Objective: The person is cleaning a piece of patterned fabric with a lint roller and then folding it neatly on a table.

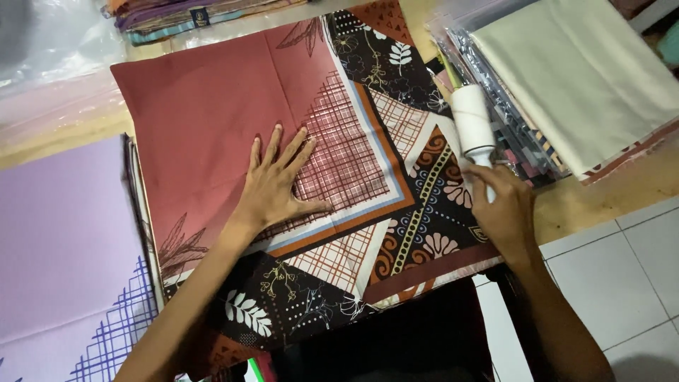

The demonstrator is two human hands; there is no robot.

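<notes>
Right hand [503,209] is gripping the handle of a white lint roller [472,124] near the surface's right edge — left hand [277,180] is pressing flat, fingers spread, on the patterned red scarf [212,106]. Keeping the cloth taut — rolling evenly works best.

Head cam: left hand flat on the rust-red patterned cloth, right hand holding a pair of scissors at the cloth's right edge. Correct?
Not quite. In the head view, the right hand holds a white lint roller by its handle, not scissors. The rest stands: the left hand lies flat, fingers spread, on the rust-red patterned cloth, and the right hand is at the cloth's right edge.
</notes>
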